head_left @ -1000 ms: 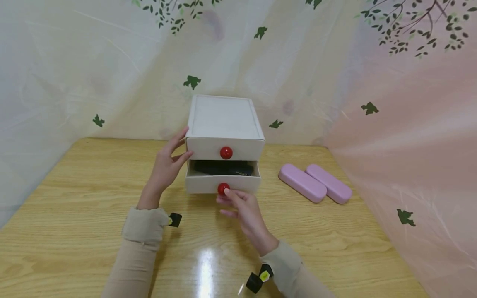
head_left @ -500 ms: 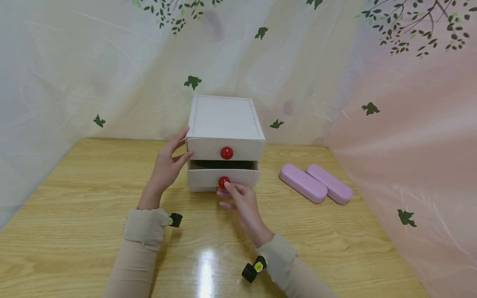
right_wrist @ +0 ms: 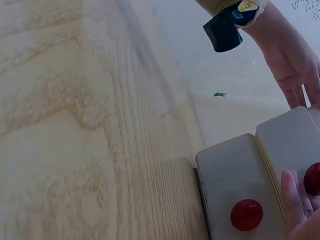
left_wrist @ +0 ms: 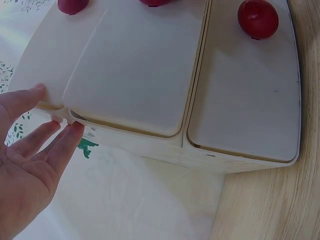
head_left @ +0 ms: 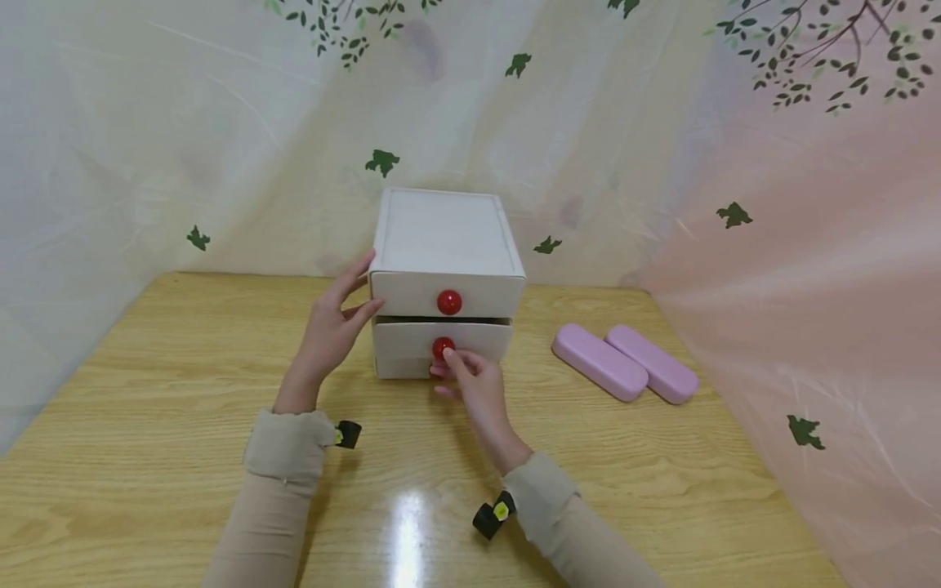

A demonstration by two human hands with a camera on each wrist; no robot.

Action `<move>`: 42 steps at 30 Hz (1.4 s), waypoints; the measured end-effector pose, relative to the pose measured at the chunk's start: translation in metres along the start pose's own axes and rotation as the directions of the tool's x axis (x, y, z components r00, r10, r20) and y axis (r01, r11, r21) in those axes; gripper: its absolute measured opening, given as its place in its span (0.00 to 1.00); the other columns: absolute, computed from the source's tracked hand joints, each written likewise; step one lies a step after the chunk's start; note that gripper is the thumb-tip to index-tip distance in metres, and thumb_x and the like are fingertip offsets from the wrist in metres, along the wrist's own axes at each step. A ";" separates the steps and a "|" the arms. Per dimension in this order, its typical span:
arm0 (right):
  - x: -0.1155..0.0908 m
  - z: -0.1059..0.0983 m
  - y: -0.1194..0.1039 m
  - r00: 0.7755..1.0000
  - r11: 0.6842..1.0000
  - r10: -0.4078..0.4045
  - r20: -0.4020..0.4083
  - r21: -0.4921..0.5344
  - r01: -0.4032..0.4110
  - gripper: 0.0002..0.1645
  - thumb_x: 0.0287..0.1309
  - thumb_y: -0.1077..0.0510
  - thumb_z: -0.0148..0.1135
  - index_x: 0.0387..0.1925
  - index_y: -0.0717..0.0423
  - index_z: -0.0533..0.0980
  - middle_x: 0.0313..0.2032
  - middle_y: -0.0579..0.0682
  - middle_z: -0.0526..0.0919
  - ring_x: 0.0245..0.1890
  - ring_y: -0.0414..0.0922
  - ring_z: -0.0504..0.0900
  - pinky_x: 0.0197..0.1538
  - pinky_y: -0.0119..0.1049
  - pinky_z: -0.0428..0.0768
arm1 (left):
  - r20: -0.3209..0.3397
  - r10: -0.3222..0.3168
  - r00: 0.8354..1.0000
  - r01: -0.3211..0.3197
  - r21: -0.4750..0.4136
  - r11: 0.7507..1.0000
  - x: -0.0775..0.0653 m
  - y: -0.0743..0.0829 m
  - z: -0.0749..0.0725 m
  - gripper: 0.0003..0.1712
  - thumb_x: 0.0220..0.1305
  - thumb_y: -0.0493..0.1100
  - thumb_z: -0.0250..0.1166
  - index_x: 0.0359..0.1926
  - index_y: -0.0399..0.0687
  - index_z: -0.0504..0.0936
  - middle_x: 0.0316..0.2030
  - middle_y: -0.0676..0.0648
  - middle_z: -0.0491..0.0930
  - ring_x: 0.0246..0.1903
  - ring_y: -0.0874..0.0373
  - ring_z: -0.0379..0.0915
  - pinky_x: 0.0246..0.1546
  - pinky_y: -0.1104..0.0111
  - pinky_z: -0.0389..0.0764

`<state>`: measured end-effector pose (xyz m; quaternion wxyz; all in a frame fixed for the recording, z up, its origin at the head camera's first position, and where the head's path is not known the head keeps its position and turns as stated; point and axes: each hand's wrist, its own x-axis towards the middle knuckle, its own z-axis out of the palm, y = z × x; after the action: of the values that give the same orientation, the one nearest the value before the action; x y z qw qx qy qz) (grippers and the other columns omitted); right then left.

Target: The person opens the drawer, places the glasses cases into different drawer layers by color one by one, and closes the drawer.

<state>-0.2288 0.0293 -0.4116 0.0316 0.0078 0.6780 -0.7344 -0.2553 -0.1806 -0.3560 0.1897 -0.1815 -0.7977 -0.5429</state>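
A white cabinet (head_left: 447,233) with red-knobbed drawers stands on the table. Its middle drawer (left_wrist: 132,65) sits below the top drawer (head_left: 397,292), with a thin dark gap between them in the head view. My right hand (head_left: 481,392) pinches the middle drawer's red knob (head_left: 443,348), thumb in front and other fingers below. My left hand (head_left: 331,331) rests at the cabinet's left front corner. In the left wrist view its thumb touches the top drawer's front, while straight fingers lie along the side. The bottom drawer (right_wrist: 227,175) shows clearly in the right wrist view.
Two pink oblong cases (head_left: 599,361) lie side by side to the right of the cabinet. The wooden table (head_left: 184,457) meets a printed curtain (head_left: 243,131) at the back and right. A small black camera (head_left: 494,516) sits at my right wrist.
My right hand has pushed the middle drawer inward, away from me. Its opening has narrowed to a slit, and the black item inside is now hidden. My left hand has stayed in place.
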 end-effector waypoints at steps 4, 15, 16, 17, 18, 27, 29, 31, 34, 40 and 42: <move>0.004 0.001 0.000 1.000 1.000 -0.021 -0.010 -0.005 0.021 0.19 0.68 0.54 0.57 0.47 0.69 0.78 0.45 0.64 0.85 0.38 0.44 0.87 0.37 0.33 0.87 | -0.002 0.005 1.000 -0.005 -0.004 1.000 0.000 0.000 0.000 0.36 0.67 0.33 0.59 0.73 0.49 0.60 0.71 0.41 0.62 0.66 0.38 0.63 0.56 0.44 0.77; 0.014 0.001 0.002 0.999 0.998 -0.034 -0.010 -0.047 0.034 0.20 0.68 0.53 0.57 0.48 0.68 0.78 0.45 0.64 0.86 0.38 0.44 0.87 0.37 0.34 0.87 | -0.002 -0.009 1.000 0.009 0.000 1.000 0.000 -0.001 0.000 0.36 0.67 0.33 0.59 0.73 0.50 0.60 0.72 0.41 0.61 0.67 0.39 0.63 0.56 0.45 0.77; 0.014 0.001 0.002 0.999 0.998 -0.034 -0.008 -0.050 0.034 0.21 0.68 0.52 0.57 0.48 0.68 0.78 0.45 0.63 0.86 0.38 0.45 0.88 0.37 0.34 0.87 | -0.002 -0.009 1.000 0.009 -0.001 1.000 0.000 -0.001 0.000 0.36 0.67 0.33 0.59 0.73 0.50 0.60 0.72 0.41 0.61 0.67 0.39 0.63 0.56 0.45 0.77; 0.014 0.001 0.002 0.999 0.998 -0.034 -0.006 -0.050 0.034 0.21 0.67 0.52 0.57 0.48 0.68 0.78 0.45 0.64 0.85 0.39 0.45 0.88 0.37 0.34 0.87 | -0.003 -0.010 1.000 0.010 0.000 1.000 0.000 -0.001 0.000 0.35 0.67 0.33 0.59 0.73 0.50 0.60 0.71 0.41 0.61 0.67 0.39 0.63 0.56 0.45 0.77; 0.015 0.001 0.001 0.999 0.998 -0.033 -0.003 -0.051 0.033 0.21 0.68 0.52 0.57 0.48 0.68 0.78 0.46 0.64 0.85 0.40 0.47 0.88 0.37 0.34 0.87 | -0.003 -0.011 1.000 0.011 -0.001 1.000 0.000 -0.002 0.000 0.35 0.67 0.33 0.59 0.73 0.50 0.60 0.71 0.41 0.61 0.67 0.40 0.63 0.56 0.46 0.77; 0.018 0.000 0.002 0.999 0.998 -0.034 -0.007 -0.051 0.034 0.21 0.68 0.52 0.57 0.48 0.67 0.78 0.45 0.63 0.85 0.40 0.46 0.87 0.37 0.35 0.87 | -0.006 -0.005 1.000 0.005 -0.003 1.000 0.000 -0.002 0.001 0.35 0.67 0.32 0.58 0.73 0.49 0.60 0.71 0.40 0.62 0.67 0.39 0.63 0.56 0.45 0.77; 0.018 0.000 0.002 0.999 0.998 -0.036 -0.007 -0.048 0.036 0.20 0.68 0.52 0.57 0.48 0.67 0.78 0.45 0.64 0.85 0.40 0.46 0.87 0.37 0.35 0.87 | -0.006 -0.004 1.000 0.004 -0.001 1.000 0.000 -0.002 0.001 0.35 0.67 0.32 0.58 0.73 0.49 0.60 0.71 0.40 0.62 0.67 0.39 0.63 0.56 0.44 0.76; 0.018 0.001 0.003 0.999 0.998 -0.035 -0.007 -0.050 0.035 0.20 0.68 0.53 0.57 0.48 0.68 0.78 0.45 0.64 0.85 0.40 0.46 0.87 0.37 0.34 0.87 | -0.006 -0.004 1.000 0.004 0.001 1.000 0.000 -0.002 0.001 0.35 0.67 0.33 0.58 0.73 0.49 0.60 0.71 0.40 0.62 0.67 0.39 0.63 0.56 0.44 0.76; 0.018 0.000 0.002 0.999 0.997 -0.035 -0.002 -0.063 0.035 0.20 0.68 0.53 0.57 0.48 0.67 0.78 0.45 0.64 0.85 0.39 0.45 0.87 0.36 0.34 0.87 | -0.005 -0.006 1.000 0.006 0.000 1.000 -0.001 -0.001 0.001 0.35 0.67 0.33 0.58 0.73 0.50 0.60 0.71 0.40 0.62 0.67 0.39 0.63 0.56 0.43 0.76; 0.016 -0.002 0.001 0.999 0.996 -0.037 0.014 -0.078 0.038 0.20 0.68 0.52 0.57 0.49 0.66 0.78 0.45 0.62 0.85 0.38 0.42 0.86 0.37 0.33 0.87 | -0.003 -0.003 1.000 0.003 -0.010 1.000 -0.001 0.000 0.001 0.35 0.67 0.32 0.58 0.73 0.49 0.60 0.71 0.40 0.62 0.67 0.39 0.63 0.56 0.43 0.76; 0.017 -0.004 0.003 0.999 0.997 -0.029 0.017 -0.076 0.030 0.20 0.67 0.52 0.58 0.49 0.66 0.78 0.45 0.62 0.85 0.37 0.41 0.86 0.37 0.33 0.87 | -0.004 -0.003 1.000 0.002 -0.012 1.000 0.000 0.000 0.001 0.35 0.67 0.32 0.58 0.73 0.49 0.60 0.71 0.40 0.62 0.67 0.39 0.63 0.56 0.43 0.76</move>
<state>-0.2453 0.0325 -0.4157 0.0264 -0.0095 0.7052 -0.7085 -0.2553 -0.1795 -0.3569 0.1894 -0.1807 -0.7943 -0.5483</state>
